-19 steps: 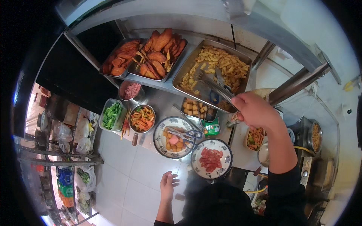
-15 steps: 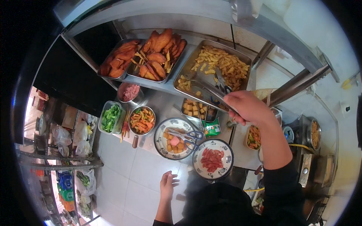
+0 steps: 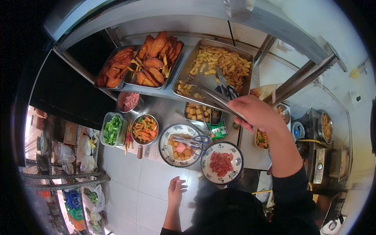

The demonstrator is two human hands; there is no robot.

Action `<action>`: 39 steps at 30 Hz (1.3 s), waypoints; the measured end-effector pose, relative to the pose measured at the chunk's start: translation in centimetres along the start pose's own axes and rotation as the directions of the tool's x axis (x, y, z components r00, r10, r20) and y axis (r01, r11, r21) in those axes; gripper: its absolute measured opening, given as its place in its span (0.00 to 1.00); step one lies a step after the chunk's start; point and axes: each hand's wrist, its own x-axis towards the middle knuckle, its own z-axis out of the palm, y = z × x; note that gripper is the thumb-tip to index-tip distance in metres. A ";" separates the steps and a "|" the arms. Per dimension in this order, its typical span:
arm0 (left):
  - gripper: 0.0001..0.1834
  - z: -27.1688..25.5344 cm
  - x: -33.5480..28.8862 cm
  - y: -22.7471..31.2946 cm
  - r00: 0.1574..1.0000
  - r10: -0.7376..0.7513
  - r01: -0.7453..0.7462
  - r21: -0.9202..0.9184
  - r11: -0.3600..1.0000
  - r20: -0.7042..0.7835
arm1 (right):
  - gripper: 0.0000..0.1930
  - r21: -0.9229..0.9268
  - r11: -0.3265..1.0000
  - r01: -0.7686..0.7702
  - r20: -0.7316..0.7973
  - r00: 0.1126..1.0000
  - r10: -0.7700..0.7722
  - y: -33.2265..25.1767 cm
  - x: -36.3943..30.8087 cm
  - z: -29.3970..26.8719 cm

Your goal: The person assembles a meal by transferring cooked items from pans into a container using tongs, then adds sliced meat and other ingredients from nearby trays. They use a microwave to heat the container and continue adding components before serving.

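Observation:
My right hand (image 3: 256, 113) is closed around metal tongs (image 3: 215, 96), held over a steel tray (image 3: 203, 81) of crinkle-cut fried potatoes (image 3: 239, 64). The tongs' tips reach a small heap of pieces at the tray's near left corner. Dark-handled scissors (image 3: 226, 92) lie in the tray beside the tongs. Lower down, my left hand (image 3: 175, 191) hangs over the floor with nothing in it, fingers loosely apart. Nearest to it are two patterned bowls. One bowl (image 3: 163, 153) has brown cubes, a pink piece and blue-handled scissors (image 3: 200, 140); the other (image 3: 237, 156) contains red slices.
Trays of browned fried slabs (image 3: 158, 45) stand on the raised shelf at left. Below are a pot of pink pieces (image 3: 130, 102), a tub of greens (image 3: 112, 130), a pan of mixed vegetables (image 3: 145, 129) and a green packet (image 3: 218, 131). A metal post (image 3: 301, 80) rises at right.
The view has shifted slightly, moving the trays left in the picture. My right hand still grips the tongs over the potato tray; my left hand has barely moved.

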 end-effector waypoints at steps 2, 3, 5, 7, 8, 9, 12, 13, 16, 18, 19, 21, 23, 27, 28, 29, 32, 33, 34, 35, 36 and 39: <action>0.24 0.1 0.0 0.0 1.000 0.022 -0.022 0.029 0.999 0.003 | 0.17 0.123 0.992 -0.001 0.016 1.000 -0.001 0.4 1.2 0.5; 0.24 0.2 0.0 0.0 1.000 0.019 -0.019 0.026 0.999 0.000 | 0.17 0.142 0.990 0.004 0.014 1.000 -0.006 0.7 1.5 0.6; 0.24 0.2 0.0 0.0 1.000 0.019 -0.018 0.024 1.000 -0.007 | 0.15 0.172 0.985 0.004 -0.004 1.000 -0.004 1.6 1.7 0.5; 0.24 0.0 -0.1 -0.1 1.000 0.010 -0.010 0.030 1.000 -0.004 | 0.14 0.233 0.972 0.041 0.008 0.999 -0.044 2.5 1.3 0.3; 0.24 -0.1 -0.1 -0.1 1.000 0.007 -0.007 0.036 0.999 -0.006 | 0.14 0.261 0.964 0.047 -0.001 0.999 -0.049 2.9 1.1 0.2; 0.24 -0.2 -0.1 -0.1 1.000 0.009 -0.008 0.045 0.999 -0.011 | 0.14 0.271 0.961 0.064 -0.023 0.998 -0.060 3.2 0.7 0.1; 0.24 -0.5 -0.2 0.0 1.000 0.020 -0.019 0.067 0.998 -0.018 | 0.15 0.301 0.949 0.097 -0.097 0.993 -0.070 3.7 -0.4 -0.1; 0.24 -0.5 -0.2 0.0 1.000 0.026 -0.024 0.073 0.997 -0.016 | 0.15 0.317 0.942 0.106 -0.114 0.991 -0.073 3.7 -0.9 -0.2; 0.24 -0.1 -0.1 0.2 0.999 0.035 -0.033 0.064 0.997 -0.028 | 0.17 0.338 0.928 0.153 -0.117 0.986 -0.120 3.5 -2.1 -0.5; 0.25 0.5 0.0 0.3 0.999 0.035 -0.033 0.057 0.998 -0.031 | 0.18 0.259 0.950 0.174 -0.156 0.978 -0.137 3.3 -2.5 -0.4; 0.25 0.8 0.1 0.4 0.999 0.036 -0.034 0.058 0.998 -0.031 | 0.18 0.175 0.969 0.172 -0.199 0.970 -0.137 3.3 -2.5 -0.4; 0.25 1.6 0.1 0.9 0.997 0.078 -0.075 0.087 0.993 -0.027 | 0.17 0.041 0.984 0.175 -0.170 0.971 -0.165 3.4 -2.2 -0.4; 0.24 2.5 0.1 1.8 0.986 0.167 -0.165 0.110 0.980 -0.005 | 0.17 -0.143 0.958 0.248 -0.257 0.925 -0.278 3.9 -1.6 -0.3; 0.24 4.3 0.3 7.0 0.923 0.379 -0.371 0.115 0.922 -0.064 | 0.17 -0.167 0.938 0.304 -0.229 0.913 -0.337 5.3 -0.9 -0.4; 0.23 4.8 0.4 9.1 0.880 0.469 -0.452 0.166 0.877 -0.080 | 0.17 -0.228 0.923 0.312 -0.238 0.901 -0.363 5.5 -1.0 -0.5; 0.21 5.4 1.0 11.7 0.784 0.616 -0.590 0.221 0.777 -0.073 | 0.17 -0.286 0.904 0.318 -0.243 0.888 -0.390 5.6 -1.3 -0.5; 0.15 7.2 3.5 20.7 0.463 0.886 -0.791 0.432 0.434 -0.042 | 0.17 -0.404 0.871 0.278 -0.364 0.825 -0.432 5.2 -3.2 -0.7; 0.12 7.5 3.9 23.6 0.454 0.891 -0.767 0.515 0.382 0.015 | 0.17 -0.435 0.855 0.283 -0.394 0.794 -0.463 4.9 -4.0 -0.9; 0.12 8.1 5.0 26.9 0.289 0.943 -0.763 0.635 0.120 0.168 | 0.17 -0.402 0.874 0.272 -0.410 0.800 -0.438 4.7 -5.0 -1.2; 0.11 9.3 6.2 29.4 0.267 0.930 -0.789 0.612 0.061 0.251 | 0.17 -0.370 0.882 0.291 -0.397 0.809 -0.434 4.5 -6.1 -1.8; 0.11 10.7 7.2 31.4 0.303 0.899 -0.831 0.550 0.086 0.317 | 0.18 -0.338 0.897 0.284 -0.397 0.822 -0.410 4.5 -7.1 -2.1; 0.11 16.5 10.4 35.2 0.351 0.634 -0.797 0.575 -0.184 0.689 | 0.18 -0.302 0.908 0.290 -0.421 0.814 -0.400 4.8 -9.2 -2.2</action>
